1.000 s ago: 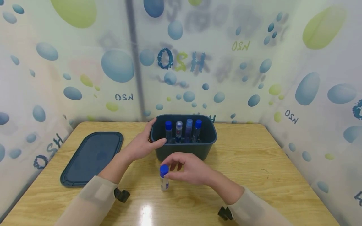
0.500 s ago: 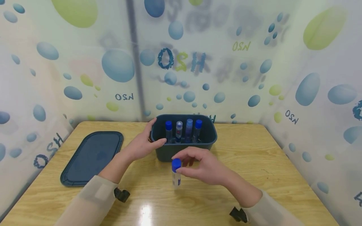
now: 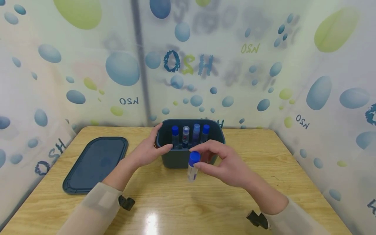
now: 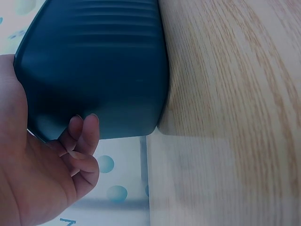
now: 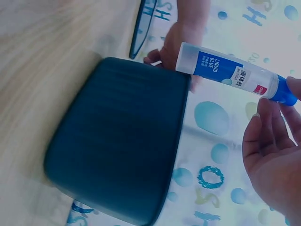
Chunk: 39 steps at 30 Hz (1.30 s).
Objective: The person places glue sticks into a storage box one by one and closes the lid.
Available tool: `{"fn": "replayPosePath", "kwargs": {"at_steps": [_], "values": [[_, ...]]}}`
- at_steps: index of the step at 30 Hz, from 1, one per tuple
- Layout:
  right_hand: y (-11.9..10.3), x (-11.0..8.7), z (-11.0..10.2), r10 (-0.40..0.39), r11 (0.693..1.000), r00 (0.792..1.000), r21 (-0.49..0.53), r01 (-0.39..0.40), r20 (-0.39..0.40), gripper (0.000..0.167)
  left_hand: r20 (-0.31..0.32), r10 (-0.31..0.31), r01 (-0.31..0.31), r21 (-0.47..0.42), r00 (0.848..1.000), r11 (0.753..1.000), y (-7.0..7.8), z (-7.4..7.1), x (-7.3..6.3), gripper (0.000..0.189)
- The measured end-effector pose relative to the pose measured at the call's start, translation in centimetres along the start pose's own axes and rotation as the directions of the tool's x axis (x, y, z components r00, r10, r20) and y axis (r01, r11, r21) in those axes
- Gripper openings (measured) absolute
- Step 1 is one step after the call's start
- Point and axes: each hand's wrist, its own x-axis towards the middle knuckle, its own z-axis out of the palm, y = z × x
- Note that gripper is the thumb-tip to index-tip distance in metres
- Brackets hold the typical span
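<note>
My right hand (image 3: 227,164) pinches a liquid glue bottle (image 3: 192,170) by its blue cap, between thumb and fingers. The bottle hangs nearly upright, cap on top, in front of the dark blue bin (image 3: 174,160). In the right wrist view the label of the glue bottle (image 5: 230,70) reads "LIQUID GLUE", and its clear base is level with the bin's rim. My left hand (image 3: 148,150) grips the bin's left end, thumb over the rim; in the left wrist view several fingers lie along the outer wall. Inside the bin stand several similar bottles (image 3: 185,137) in a row.
A dark blue lid (image 3: 97,164) lies flat on the wooden table (image 3: 264,182), left of the bin. Behind the table hangs a printed fabric wall (image 3: 188,91), close to the bin's back, with more fabric at both sides.
My right hand has lifted the glue bottle and carried it rightward and toward the bin, tilting it slightly. The left hand and the bin have stayed in place.
</note>
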Motion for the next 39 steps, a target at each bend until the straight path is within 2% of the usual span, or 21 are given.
{"fn": "replayPosePath", "kwargs": {"at_steps": [6, 12, 17, 26, 32, 39], "values": [[-0.6, 0.9, -1.1, -0.068, 0.998, 0.995, -0.009, 0.068, -0.074, 0.040, 0.006, -0.003, 0.003, -0.006, 1.000, 1.000, 0.0, -0.1, 0.0, 0.111], [-1.5, 2.1, -2.4, -0.055, 0.997, 0.992, -0.052, 0.050, -0.115, 0.041, 0.012, -0.002, 0.002, -0.013, 1.000, 1.000, -0.1, -0.2, -0.1, 0.110], [-2.0, 3.4, -3.3, -0.015, 0.997, 0.988, -0.077, 0.003, -0.152, 0.039, 0.014, 0.001, -0.001, -0.011, 1.000, 1.000, -0.1, -0.3, 0.0, 0.110], [-1.3, 5.2, -3.7, 0.122, 0.987, 0.974, -0.083, -0.140, -0.188, 0.039, 0.025, 0.000, 0.001, -0.028, 1.000, 1.000, -0.1, -0.3, 0.0, 0.111], [0.0, 6.3, -3.5, 0.180, 0.979, 0.963, -0.062, -0.196, -0.199, 0.039, 0.027, 0.001, 0.000, -0.033, 1.000, 0.999, -0.2, -0.2, 0.1, 0.111], [2.5, 7.3, -2.7, 0.212, 0.976, 0.960, -0.017, -0.219, -0.184, 0.038, 0.027, -0.004, 0.005, -0.030, 1.000, 1.000, -0.1, -0.2, 0.1, 0.111]]}}
